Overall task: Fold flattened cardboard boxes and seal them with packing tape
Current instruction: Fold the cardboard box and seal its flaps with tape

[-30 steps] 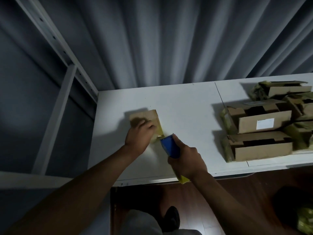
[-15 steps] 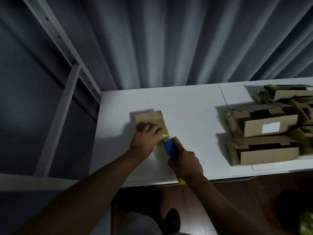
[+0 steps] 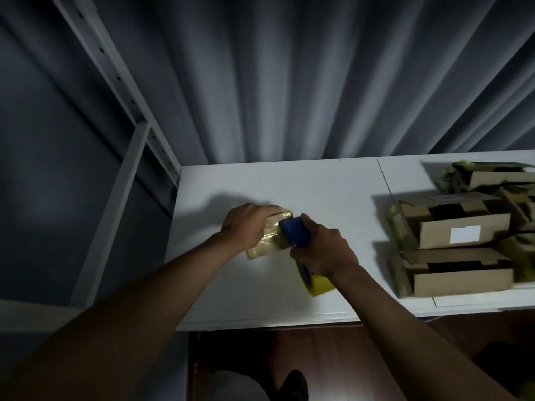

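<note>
I log: left hand (image 3: 249, 225) pins box (image 3: 267, 241) | right hand (image 3: 324, 250) grips tape dispenser (image 3: 295, 233) touching box's right edge | box axis runs lower-left to upper-right

We see grey curtain (image 3: 289, 82) at 12 o'clock, white counter (image 3: 304, 183) below, metal shelving frame (image 3: 124, 157) at 9, dark wood floor (image 3: 347, 366) at 6.

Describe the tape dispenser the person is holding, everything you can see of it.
The tape dispenser has a blue, plastic-looking body, with a yellow part showing below the wrist. The right hand grips it around the middle, hiding most of it. Its blue front end lies against the small box, whose near side is covered in shiny yellowish tape. The left hand holds that box on the white table.
</note>
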